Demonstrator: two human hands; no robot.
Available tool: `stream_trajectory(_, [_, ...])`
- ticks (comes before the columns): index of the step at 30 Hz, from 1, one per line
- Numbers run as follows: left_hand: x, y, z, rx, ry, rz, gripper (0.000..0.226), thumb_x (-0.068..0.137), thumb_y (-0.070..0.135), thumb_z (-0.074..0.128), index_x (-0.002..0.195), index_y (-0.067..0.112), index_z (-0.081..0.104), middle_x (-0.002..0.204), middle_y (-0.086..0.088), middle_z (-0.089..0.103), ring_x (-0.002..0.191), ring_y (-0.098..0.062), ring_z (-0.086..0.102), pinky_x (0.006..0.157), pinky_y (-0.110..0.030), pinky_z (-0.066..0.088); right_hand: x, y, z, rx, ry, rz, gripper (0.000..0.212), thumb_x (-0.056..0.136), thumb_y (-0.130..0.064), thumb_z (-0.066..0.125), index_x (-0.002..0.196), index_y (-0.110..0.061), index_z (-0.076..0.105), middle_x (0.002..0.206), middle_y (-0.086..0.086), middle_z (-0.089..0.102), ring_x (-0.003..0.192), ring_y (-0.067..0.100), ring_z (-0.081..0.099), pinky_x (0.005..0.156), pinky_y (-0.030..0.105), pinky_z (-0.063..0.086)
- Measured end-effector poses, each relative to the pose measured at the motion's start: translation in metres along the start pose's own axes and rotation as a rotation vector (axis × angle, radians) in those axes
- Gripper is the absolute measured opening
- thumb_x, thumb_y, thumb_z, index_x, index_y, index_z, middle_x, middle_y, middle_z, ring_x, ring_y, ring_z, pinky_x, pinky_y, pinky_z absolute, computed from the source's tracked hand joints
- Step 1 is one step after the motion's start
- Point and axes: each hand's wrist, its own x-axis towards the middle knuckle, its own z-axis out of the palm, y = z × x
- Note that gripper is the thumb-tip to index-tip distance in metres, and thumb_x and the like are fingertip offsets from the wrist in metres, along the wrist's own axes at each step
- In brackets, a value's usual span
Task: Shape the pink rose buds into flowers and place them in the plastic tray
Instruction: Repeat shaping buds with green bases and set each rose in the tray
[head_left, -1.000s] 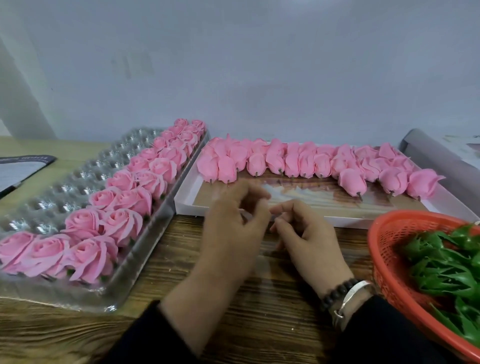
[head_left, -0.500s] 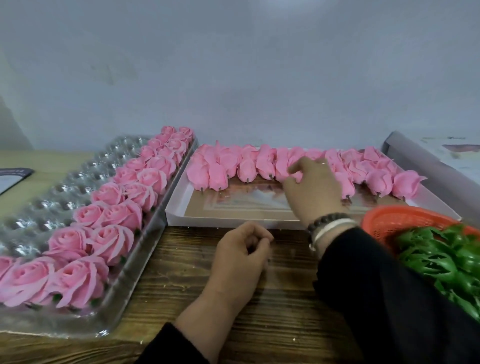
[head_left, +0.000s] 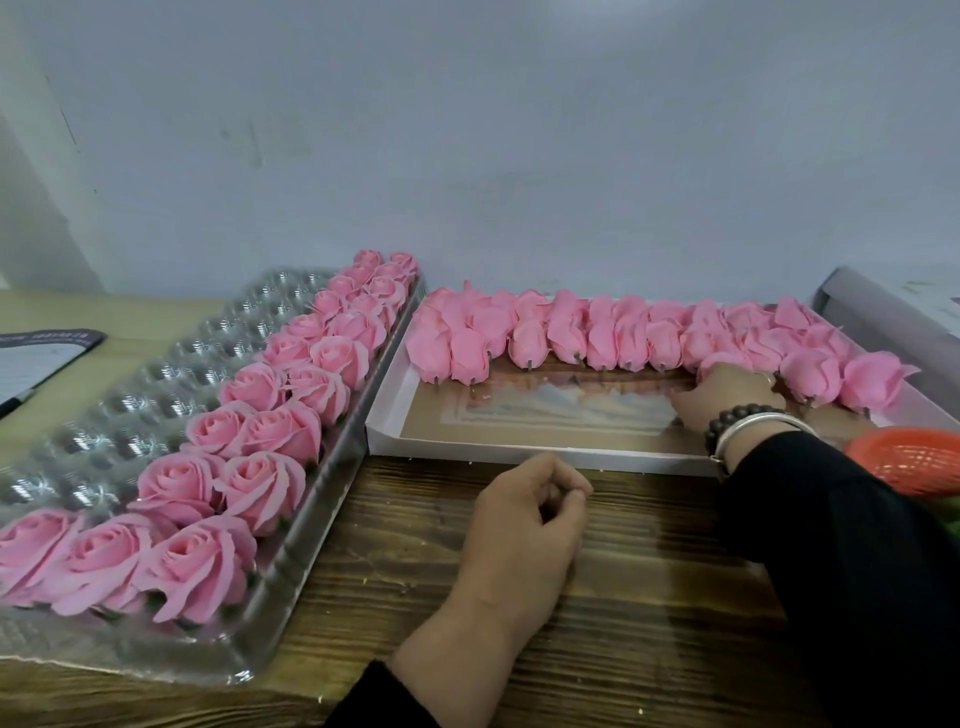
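The clear plastic tray (head_left: 130, 374) lies at the left, with two rows of shaped pink roses (head_left: 270, 431) along its right side. Unshaped pink rose buds (head_left: 566, 332) lie in a row at the back of a shallow white box (head_left: 467, 448). My right hand (head_left: 727, 400) reaches into the box near its right end, fingers curled round one pink bud (head_left: 719, 362) that peeks out above the knuckles. My left hand (head_left: 524, 525) rests on the wooden table in front of the box, fingers loosely curled, thumb at the fingertips, nothing seen in it.
An orange basket (head_left: 914, 462) with a green piece (head_left: 950, 512) just showing sits at the right edge, behind my right sleeve. A dark-edged paper (head_left: 36, 358) lies far left. A grey roll (head_left: 883, 317) stands beyond the box. The wall runs close behind everything.
My right hand left my left hand, reached into the box, then slid right along the bud row and closed on a bud. My left hand stayed on the table.
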Motion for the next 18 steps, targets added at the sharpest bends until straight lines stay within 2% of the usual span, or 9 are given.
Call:
stream_trajectory(4, [-0.001,0.003,-0.002,0.002,-0.013,-0.015,0.012,0.091,0.011,0.054,0.083,0.016,0.062,0.061,0.003,0.053,0.059,-0.005,0.049,0.06,-0.02,0.044,-0.001,-0.002,0.0,-0.03,0.077,-0.015,0.029,0.091,-0.017,0.051,0.116,-0.001,0.055,0.127,0.025,0.05,0.116,0.037,0.048,0.095,0.04,0.039])
stream_trajectory(6, [-0.001,0.003,-0.002,0.001,-0.015,-0.017,0.011,0.091,0.011,0.054,0.084,0.015,0.062,0.063,0.001,0.054,0.061,-0.008,0.049,0.064,-0.023,0.046,-0.007,-0.003,-0.002,0.031,0.146,-0.033,0.024,0.092,-0.011,0.046,0.111,0.001,0.055,0.124,0.027,0.052,0.108,0.036,0.052,0.089,0.038,0.041])
stream_trajectory(8, [-0.001,0.003,-0.002,-0.009,-0.014,-0.015,0.011,0.091,0.01,0.054,0.084,0.014,0.062,0.062,0.0,0.053,0.06,-0.008,0.049,0.063,-0.023,0.044,-0.019,-0.008,-0.008,0.171,0.253,-0.108,0.02,0.092,-0.009,0.041,0.097,0.001,0.058,0.109,0.027,0.058,0.089,0.032,0.055,0.075,0.031,0.04])
stream_trajectory(11, [0.0,0.003,-0.001,-0.093,0.033,-0.021,0.012,0.091,0.009,0.053,0.082,0.01,0.06,0.057,0.002,0.052,0.05,-0.002,0.046,0.054,-0.015,0.041,-0.057,-0.022,-0.014,0.503,0.336,-0.305,0.025,0.09,-0.007,0.045,0.084,0.003,0.067,0.079,0.02,0.064,0.065,0.028,0.055,0.054,0.011,0.038])
stream_trajectory(12, [0.001,0.004,-0.002,-0.139,0.055,-0.023,0.013,0.092,0.011,0.053,0.081,0.009,0.06,0.056,0.001,0.052,0.047,-0.001,0.046,0.051,-0.012,0.039,-0.075,-0.026,-0.015,0.667,0.317,-0.364,0.024,0.088,-0.007,0.049,0.08,-0.001,0.07,0.078,0.018,0.066,0.068,0.027,0.058,0.053,0.01,0.04])
stream_trajectory(13, [0.001,0.005,-0.002,-0.183,0.077,-0.023,0.013,0.092,0.015,0.053,0.082,0.009,0.06,0.057,0.001,0.053,0.047,-0.001,0.046,0.049,-0.011,0.039,-0.094,-0.029,-0.015,0.825,0.28,-0.422,0.023,0.086,-0.007,0.053,0.076,-0.009,0.073,0.079,0.014,0.069,0.073,0.025,0.061,0.061,0.013,0.043])
stream_trajectory(15, [0.002,0.007,-0.003,-0.286,0.112,-0.041,0.014,0.088,0.028,0.056,0.089,0.015,0.06,0.067,0.0,0.058,0.055,0.0,0.051,0.051,-0.012,0.041,-0.13,-0.029,-0.013,1.105,0.117,-0.514,0.025,0.082,-0.007,0.058,0.07,-0.023,0.073,0.078,-0.001,0.072,0.076,0.01,0.064,0.067,0.014,0.047])
stream_trajectory(16, [0.002,0.007,-0.003,-0.351,0.115,-0.062,0.025,0.082,0.038,0.058,0.094,0.017,0.06,0.075,-0.001,0.061,0.063,-0.003,0.055,0.056,-0.016,0.044,-0.144,-0.027,-0.01,1.235,-0.006,-0.552,0.022,0.079,-0.008,0.06,0.069,-0.022,0.074,0.076,-0.005,0.072,0.075,0.005,0.064,0.065,0.012,0.047])
stream_trajectory(18, [-0.001,0.005,-0.003,-0.496,0.067,-0.11,0.054,0.067,0.054,0.062,0.105,0.015,0.059,0.09,-0.006,0.063,0.081,-0.016,0.058,0.068,-0.031,0.046,-0.163,-0.02,-0.005,1.498,-0.27,-0.55,0.013,0.067,-0.011,0.067,0.072,-0.018,0.077,0.076,0.002,0.073,0.075,0.011,0.068,0.062,0.016,0.052])
